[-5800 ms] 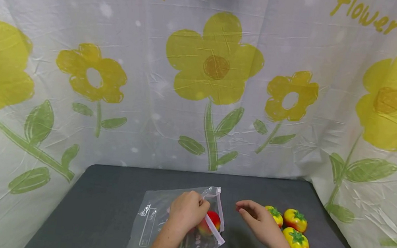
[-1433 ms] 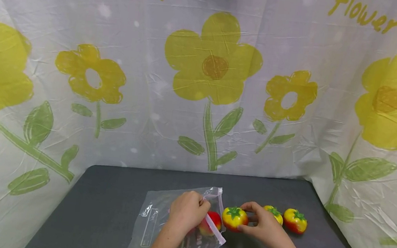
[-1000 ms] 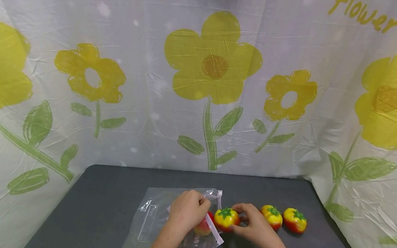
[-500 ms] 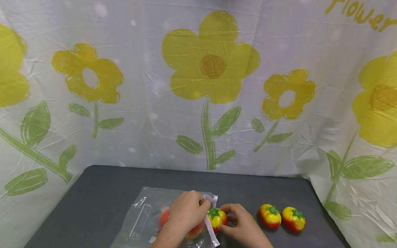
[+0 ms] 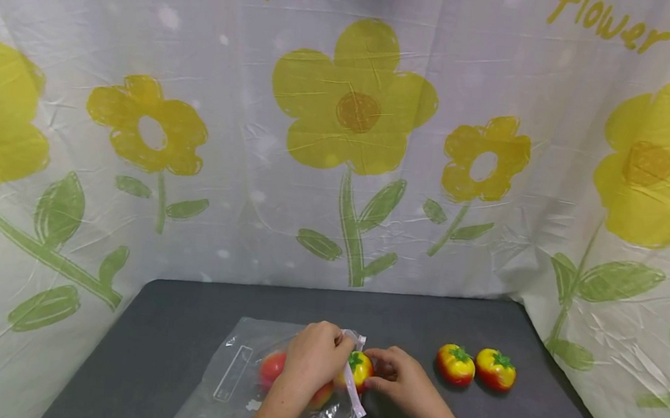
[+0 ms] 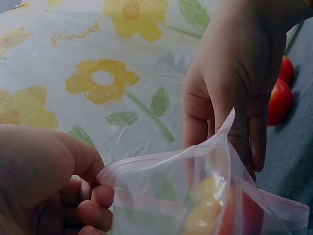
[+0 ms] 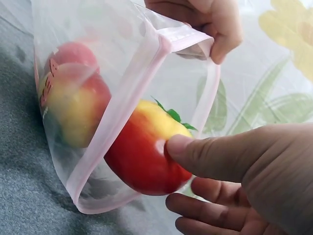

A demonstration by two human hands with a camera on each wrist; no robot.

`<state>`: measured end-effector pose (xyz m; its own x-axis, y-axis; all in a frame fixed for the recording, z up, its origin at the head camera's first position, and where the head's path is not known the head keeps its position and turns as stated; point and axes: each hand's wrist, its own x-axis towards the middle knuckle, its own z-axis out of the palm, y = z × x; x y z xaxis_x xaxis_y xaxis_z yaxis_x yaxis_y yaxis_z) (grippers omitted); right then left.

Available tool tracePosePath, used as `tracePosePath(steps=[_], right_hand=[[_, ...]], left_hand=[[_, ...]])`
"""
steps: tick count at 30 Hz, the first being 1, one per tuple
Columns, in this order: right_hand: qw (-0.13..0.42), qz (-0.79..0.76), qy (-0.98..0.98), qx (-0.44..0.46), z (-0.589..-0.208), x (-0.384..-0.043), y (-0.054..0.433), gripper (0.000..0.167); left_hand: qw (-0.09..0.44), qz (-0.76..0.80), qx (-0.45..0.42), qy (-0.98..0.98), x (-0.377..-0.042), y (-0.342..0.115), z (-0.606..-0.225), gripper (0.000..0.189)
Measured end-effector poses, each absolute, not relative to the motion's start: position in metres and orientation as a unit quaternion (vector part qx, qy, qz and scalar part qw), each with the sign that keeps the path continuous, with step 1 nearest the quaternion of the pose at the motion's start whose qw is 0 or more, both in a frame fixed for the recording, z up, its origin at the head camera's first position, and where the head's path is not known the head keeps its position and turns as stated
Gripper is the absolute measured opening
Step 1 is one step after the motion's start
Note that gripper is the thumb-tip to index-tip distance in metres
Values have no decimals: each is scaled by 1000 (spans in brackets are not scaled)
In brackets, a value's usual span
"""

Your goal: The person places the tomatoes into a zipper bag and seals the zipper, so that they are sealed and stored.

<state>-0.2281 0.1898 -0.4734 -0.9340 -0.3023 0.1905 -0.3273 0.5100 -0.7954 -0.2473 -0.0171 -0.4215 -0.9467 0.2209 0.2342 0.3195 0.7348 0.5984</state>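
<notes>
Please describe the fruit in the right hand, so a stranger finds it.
On the dark table, find the clear bag pinched by the left hand. At its mouth, the right hand holds a red-and-yellow fruit. Only this one is partway in; other fruits lie fully inside or on the table.

Five visible fruits (image 7: 146, 161); one bag (image 5: 237, 341)

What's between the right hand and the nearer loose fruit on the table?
In the head view, only bare tabletop separates the right hand from that loose fruit.
</notes>
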Motion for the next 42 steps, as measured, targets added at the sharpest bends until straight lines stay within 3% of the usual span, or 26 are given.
tracePosePath(steps=[4,9,16,21,42], right_hand=[[1,476,-862,175,-474,-227,188,38],[-8,464,-869,171,-476,-227,185,24],[-3,439,-869,227,-479,-228,184,28],[-38,444,-864,234,-480,-229,184,27],[-16,465,-877,122,-454,-221,212,24]], left_hand=[[75,-325,-147,-931,-247,-17,-421,49],[59,-330,-139,-932,-246,-18,-419,48],[56,-333,-141,-931,-246,-19,-420,48],[70,-336,-147,-928,-247,-19,-421,46],[72,-343,-151,-924,-247,-19,-422,46]])
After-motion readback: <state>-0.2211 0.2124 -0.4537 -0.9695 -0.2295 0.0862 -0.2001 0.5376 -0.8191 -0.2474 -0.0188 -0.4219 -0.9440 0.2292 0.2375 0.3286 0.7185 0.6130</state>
